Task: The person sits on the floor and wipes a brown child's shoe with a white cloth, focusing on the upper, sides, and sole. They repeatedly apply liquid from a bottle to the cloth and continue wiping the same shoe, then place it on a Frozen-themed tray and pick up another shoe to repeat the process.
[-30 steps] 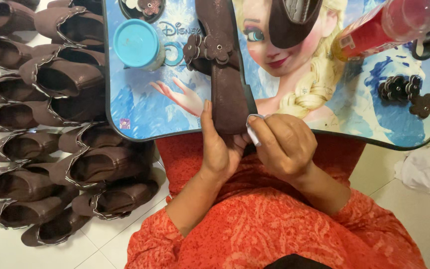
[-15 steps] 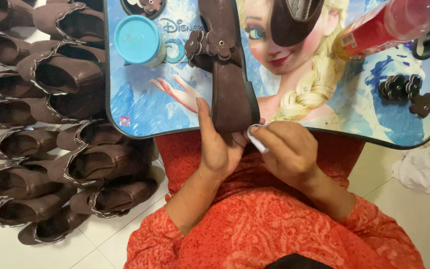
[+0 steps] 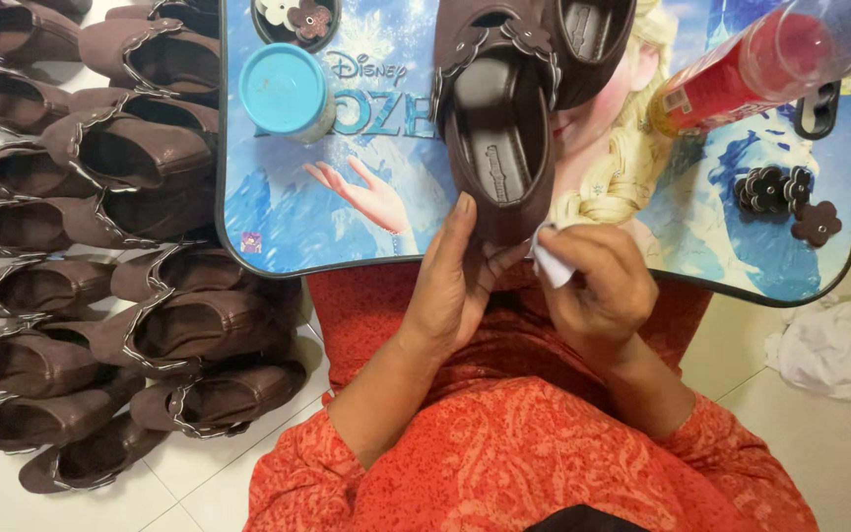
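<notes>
A brown shoe with flower trims on its strap lies over the blue printed lap tray, its inside facing up. My left hand grips its heel end from below, fingers up along the side. My right hand pinches a small white cloth against the heel edge of the shoe. A second brown shoe sits just behind the held one.
Several brown shoes are piled on the white floor at the left. On the tray stand a blue round container, a red bottle with a clear cap, dark flower trims and a small dish of trims. A white rag lies at the right.
The shoe has been turned from sole-up to inside-up in my left hand. My right hand with the cloth stays at the heel.
</notes>
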`<action>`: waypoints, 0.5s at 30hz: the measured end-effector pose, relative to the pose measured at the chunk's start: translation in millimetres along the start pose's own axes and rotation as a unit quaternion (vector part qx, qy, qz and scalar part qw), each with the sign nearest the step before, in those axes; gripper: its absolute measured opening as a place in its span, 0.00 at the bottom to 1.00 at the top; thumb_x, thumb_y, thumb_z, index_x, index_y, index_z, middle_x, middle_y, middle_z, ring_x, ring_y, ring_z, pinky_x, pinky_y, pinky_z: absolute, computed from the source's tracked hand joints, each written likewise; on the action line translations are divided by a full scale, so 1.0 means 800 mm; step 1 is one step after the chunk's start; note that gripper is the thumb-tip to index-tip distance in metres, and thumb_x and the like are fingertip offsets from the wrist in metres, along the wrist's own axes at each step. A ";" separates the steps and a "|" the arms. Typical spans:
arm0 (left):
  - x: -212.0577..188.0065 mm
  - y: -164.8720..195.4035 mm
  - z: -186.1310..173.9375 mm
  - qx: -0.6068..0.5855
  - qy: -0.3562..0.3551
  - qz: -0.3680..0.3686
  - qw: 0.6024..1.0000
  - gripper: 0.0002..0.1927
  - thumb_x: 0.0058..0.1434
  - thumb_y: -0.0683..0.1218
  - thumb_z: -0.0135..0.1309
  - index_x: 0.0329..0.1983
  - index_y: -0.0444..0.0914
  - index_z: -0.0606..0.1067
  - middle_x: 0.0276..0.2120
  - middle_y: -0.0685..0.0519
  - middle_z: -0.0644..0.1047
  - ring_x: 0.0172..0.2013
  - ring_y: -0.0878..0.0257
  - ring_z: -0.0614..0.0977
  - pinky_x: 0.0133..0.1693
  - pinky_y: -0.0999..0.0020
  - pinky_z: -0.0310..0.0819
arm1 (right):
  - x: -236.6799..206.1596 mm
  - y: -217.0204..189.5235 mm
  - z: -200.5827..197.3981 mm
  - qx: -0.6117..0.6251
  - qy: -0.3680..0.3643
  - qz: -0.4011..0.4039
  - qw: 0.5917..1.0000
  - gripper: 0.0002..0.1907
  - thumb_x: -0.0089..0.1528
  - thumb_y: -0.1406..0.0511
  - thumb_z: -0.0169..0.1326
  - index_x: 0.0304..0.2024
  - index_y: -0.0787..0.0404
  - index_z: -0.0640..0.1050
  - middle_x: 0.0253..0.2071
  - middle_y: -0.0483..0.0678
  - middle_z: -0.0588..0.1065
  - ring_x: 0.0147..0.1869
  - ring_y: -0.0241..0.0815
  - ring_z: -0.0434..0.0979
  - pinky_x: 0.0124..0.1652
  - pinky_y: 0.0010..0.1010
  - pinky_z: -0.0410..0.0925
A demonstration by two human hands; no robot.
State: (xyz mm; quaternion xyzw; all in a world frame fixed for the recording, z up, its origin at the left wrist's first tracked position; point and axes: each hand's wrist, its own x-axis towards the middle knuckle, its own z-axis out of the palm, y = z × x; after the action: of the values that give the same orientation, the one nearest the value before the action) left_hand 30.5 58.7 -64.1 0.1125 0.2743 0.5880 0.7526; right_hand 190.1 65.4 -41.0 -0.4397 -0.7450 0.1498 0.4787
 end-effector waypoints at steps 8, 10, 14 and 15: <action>0.000 -0.008 0.005 -0.032 -0.023 -0.021 0.999 0.30 0.76 0.63 0.39 0.67 0.36 0.67 0.54 0.49 0.78 0.51 0.61 0.80 0.53 0.63 0.76 | 0.020 -0.014 0.009 -0.080 0.017 -0.161 0.984 0.16 0.55 0.72 0.70 0.44 0.59 0.80 0.46 0.62 0.73 0.42 0.48 0.77 0.38 0.34 0.71; 0.001 -0.009 0.006 -0.046 -0.017 -0.017 0.999 0.30 0.77 0.62 0.38 0.69 0.36 0.64 0.56 0.49 0.76 0.53 0.61 0.80 0.55 0.63 0.76 | 0.029 -0.012 0.012 -0.109 0.013 -0.171 0.979 0.15 0.56 0.72 0.69 0.43 0.60 0.79 0.47 0.64 0.74 0.42 0.49 0.77 0.37 0.35 0.71; 0.005 -0.010 0.010 0.018 0.005 -0.012 1.000 0.31 0.77 0.59 0.37 0.77 0.43 0.54 0.62 0.50 0.70 0.56 0.61 0.75 0.54 0.62 0.74 | 0.042 0.000 0.014 -0.119 -0.004 -0.152 0.981 0.14 0.64 0.74 0.64 0.49 0.64 0.76 0.47 0.55 0.76 0.47 0.51 0.78 0.42 0.37 0.71; 0.005 -0.010 0.011 0.055 0.010 -0.010 0.998 0.32 0.76 0.59 0.36 0.79 0.45 0.50 0.64 0.50 0.68 0.56 0.60 0.74 0.53 0.63 0.74 | 0.043 0.003 0.013 -0.114 -0.009 -0.136 0.984 0.13 0.66 0.75 0.61 0.51 0.65 0.74 0.46 0.53 0.76 0.48 0.53 0.78 0.43 0.37 0.71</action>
State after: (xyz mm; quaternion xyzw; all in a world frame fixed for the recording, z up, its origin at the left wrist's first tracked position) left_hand 42.5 61.4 -61.7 0.1449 0.3146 0.5658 0.7483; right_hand 177.2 96.4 -28.0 -0.3846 -0.8145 0.0009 0.4343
